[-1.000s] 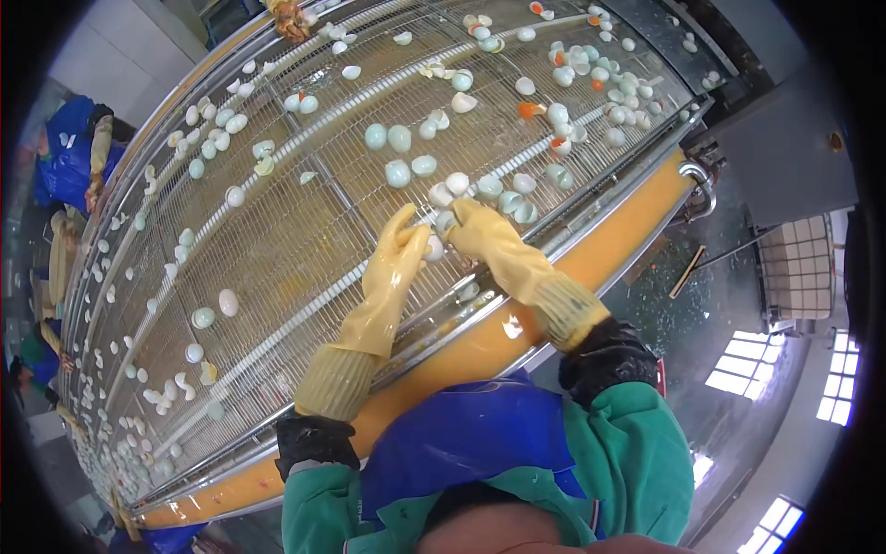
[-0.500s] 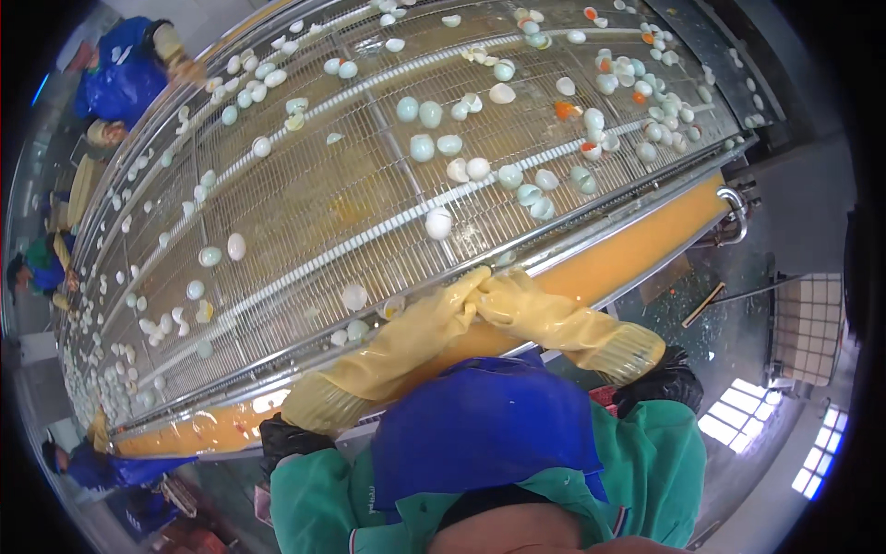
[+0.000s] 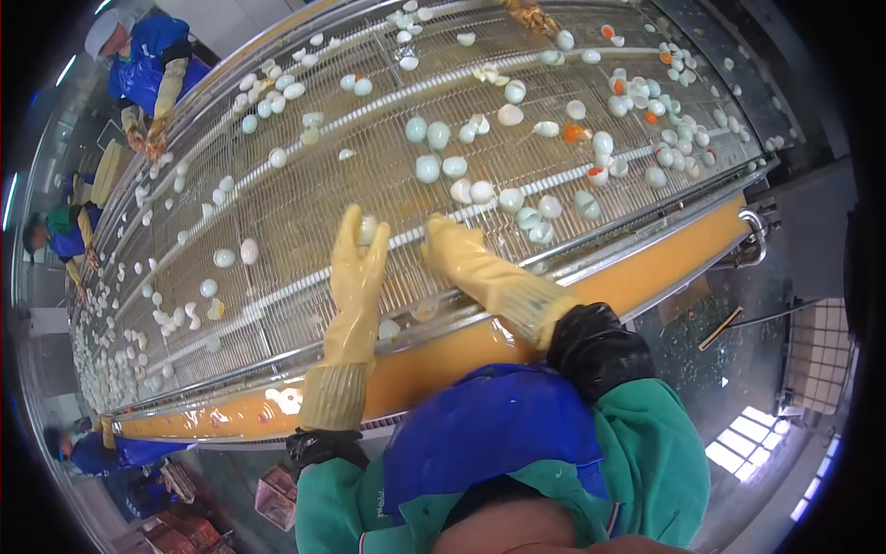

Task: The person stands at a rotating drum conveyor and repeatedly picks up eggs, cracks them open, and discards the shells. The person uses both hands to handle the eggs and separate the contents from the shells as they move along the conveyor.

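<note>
My left hand [image 3: 355, 268], in a long yellow rubber glove, reaches over the wire rack. Between its thumb and fingers is a whitish eggshell [image 3: 367, 229]. To its right, my right hand [image 3: 452, 245], gloved alike, is closed with bent fingers above the rack. Anything inside it is hidden. Beyond it on the wires sit white shells [image 3: 481, 192] and pale blue-green shells [image 3: 427, 168]. Behind my left wrist, a pale shell [image 3: 389, 329] lies by the rack's near edge.
A metal trough [image 3: 646, 268] of orange liquid runs along the near edge of the rack [image 3: 305, 240]. Shells cluster at the right, with orange yolk [image 3: 577, 133] among them. Co-workers [image 3: 152, 78] stand along the left side. Another gloved hand [image 3: 531, 14] reaches in from the far edge.
My hands have parted from where they met over the trough and moved forward over the rack. A shell now shows in my left hand. The white egg formerly ahead of my hands is no longer visible.
</note>
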### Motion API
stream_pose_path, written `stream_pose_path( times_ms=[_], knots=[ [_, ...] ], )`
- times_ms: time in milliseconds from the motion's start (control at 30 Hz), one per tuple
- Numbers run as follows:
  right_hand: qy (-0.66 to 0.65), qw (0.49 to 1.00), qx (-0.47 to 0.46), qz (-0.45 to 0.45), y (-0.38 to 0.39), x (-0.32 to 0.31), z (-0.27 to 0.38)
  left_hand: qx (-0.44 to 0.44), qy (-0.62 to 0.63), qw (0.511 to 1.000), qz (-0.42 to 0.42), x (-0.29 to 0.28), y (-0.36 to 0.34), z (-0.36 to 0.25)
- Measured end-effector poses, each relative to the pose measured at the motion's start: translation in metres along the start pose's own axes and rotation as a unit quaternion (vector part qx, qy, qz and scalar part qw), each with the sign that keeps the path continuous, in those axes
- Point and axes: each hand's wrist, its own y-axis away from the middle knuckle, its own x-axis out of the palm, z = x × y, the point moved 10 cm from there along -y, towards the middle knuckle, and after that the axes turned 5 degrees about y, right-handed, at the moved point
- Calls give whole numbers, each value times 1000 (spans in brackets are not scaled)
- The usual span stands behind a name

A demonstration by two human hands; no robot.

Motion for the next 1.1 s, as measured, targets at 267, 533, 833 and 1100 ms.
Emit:
stream_pose_path(
  times_ms=[267,533,833,1100],
  knots=[
    [-175,970,-170,9,61,-12,-15,-141,378,881,246,125,47,33],
    [-176,951,-223,120,153,-58,-78,-83,110,903,407,170,110,-26],
    [88,945,80,-303,104,-216,-276,267,-109,876,388,217,142,-89],
    [2,986,117,-115,-11,-158,-304,23,95,895,434,271,123,-78]
  ],
)
